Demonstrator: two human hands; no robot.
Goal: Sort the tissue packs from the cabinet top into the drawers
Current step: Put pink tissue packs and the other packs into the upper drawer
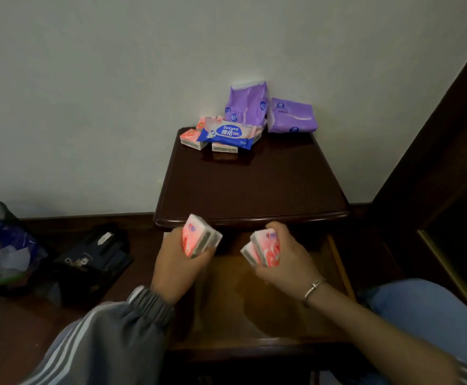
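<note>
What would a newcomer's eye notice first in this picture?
The left hand and the right hand, each gripping small pink-and-white tissue packs above the open wooden drawer in the foreground. Behind, two purple plastic packs and a blue-and-white wipes pack sit at the back of the dark wooden cabinet top.

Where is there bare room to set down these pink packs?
The open drawer floor looks bare. The cabinet top is free from its front edge back to the blue wipes pack. The back by the wall is crowded with pink packs and purple packs.
</note>
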